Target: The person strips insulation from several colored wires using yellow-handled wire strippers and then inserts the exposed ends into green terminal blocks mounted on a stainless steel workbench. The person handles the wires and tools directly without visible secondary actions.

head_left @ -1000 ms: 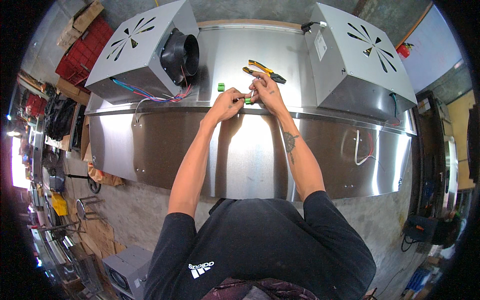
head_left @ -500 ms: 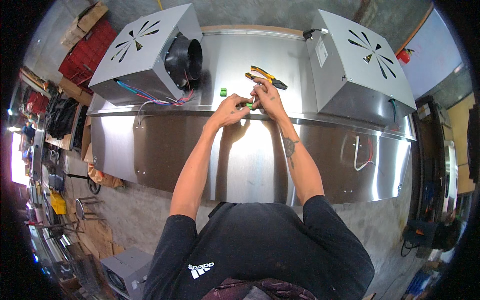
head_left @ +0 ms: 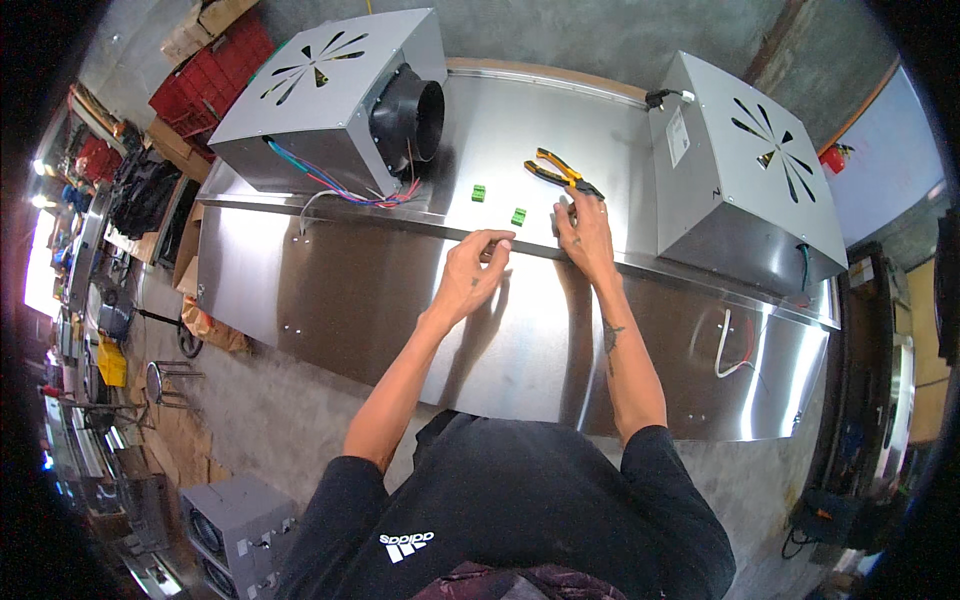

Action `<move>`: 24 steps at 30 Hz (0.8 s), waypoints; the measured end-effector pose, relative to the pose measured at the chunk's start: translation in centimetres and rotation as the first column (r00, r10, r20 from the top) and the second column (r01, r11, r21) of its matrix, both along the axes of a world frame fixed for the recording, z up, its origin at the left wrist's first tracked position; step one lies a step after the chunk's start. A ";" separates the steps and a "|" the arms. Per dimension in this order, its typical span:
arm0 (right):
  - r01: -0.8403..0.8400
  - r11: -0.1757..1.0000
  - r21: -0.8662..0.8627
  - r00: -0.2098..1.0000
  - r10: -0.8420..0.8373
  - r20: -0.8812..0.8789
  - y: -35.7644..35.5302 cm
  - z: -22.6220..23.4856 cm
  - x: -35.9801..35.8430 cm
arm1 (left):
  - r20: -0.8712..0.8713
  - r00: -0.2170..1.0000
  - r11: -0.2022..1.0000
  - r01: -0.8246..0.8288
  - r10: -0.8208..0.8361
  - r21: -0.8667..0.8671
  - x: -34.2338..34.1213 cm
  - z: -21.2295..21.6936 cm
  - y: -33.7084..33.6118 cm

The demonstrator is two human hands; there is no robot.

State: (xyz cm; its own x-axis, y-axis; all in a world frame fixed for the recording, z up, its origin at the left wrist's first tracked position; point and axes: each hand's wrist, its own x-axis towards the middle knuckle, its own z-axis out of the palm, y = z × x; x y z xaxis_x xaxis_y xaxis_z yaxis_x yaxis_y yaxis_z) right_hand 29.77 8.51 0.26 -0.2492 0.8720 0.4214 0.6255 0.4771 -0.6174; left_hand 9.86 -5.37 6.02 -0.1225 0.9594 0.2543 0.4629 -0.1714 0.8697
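Note:
Two small green terminal blocks, a left one and a right one, lie apart on the shiny sheet-metal top. Just below the right block is my left hand, its thumb and forefinger parted with nothing between them. My right hand reaches to the jaw end of the yellow-and-black pliers, which lie flat with their handles to the upper left. Its fingers are bent together beside the jaws; whatever they hold is hidden.
A grey metal box with a round black duct collar and loose coloured wires stands at left. Another grey box is at right. White and red wires stick out of the front panel. A grey unit sits on the floor.
My hands have come apart. The green terminal block they held now lies on the metal. My left hand has drawn back toward me, and my right hand has moved right to the pliers' jaws.

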 end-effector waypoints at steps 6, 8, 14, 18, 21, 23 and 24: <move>0.040 0.995 0.089 0.989 -0.027 -0.145 0.2 -0.4 -0.2 | -0.012 0.957 0.784 0.244 -0.289 0.570 2.8 19.3 -8.3; 0.014 0.998 0.055 0.984 -0.004 -0.180 -0.4 0.2 -0.8 | -0.102 0.994 0.903 0.073 -0.033 0.423 5.5 25.7 -13.8; 0.033 0.997 0.072 0.980 -0.018 -0.197 -0.2 -0.4 -0.2 | -0.342 0.906 0.784 0.395 -0.248 0.479 7.3 28.1 -15.1; 0.054 0.997 0.055 0.977 -0.041 -0.208 -0.2 -0.1 -0.1 | -0.359 0.892 0.774 0.427 -0.275 0.468 7.9 28.0 -15.0; 0.057 0.998 -0.002 0.982 -0.056 -0.178 0.1 -0.2 0.3 | -0.378 0.879 0.774 0.449 -0.291 0.447 8.4 28.3 -15.0; 0.054 0.998 -0.035 0.977 -0.060 -0.202 0.2 -0.4 0.3 | -0.382 0.875 0.771 0.456 -0.297 0.445 8.6 28.2 -15.0; 0.049 0.999 -0.014 0.975 -0.051 -0.217 0.2 -0.5 0.3 | -0.382 0.873 0.771 0.460 -0.302 0.441 8.7 28.1 -14.9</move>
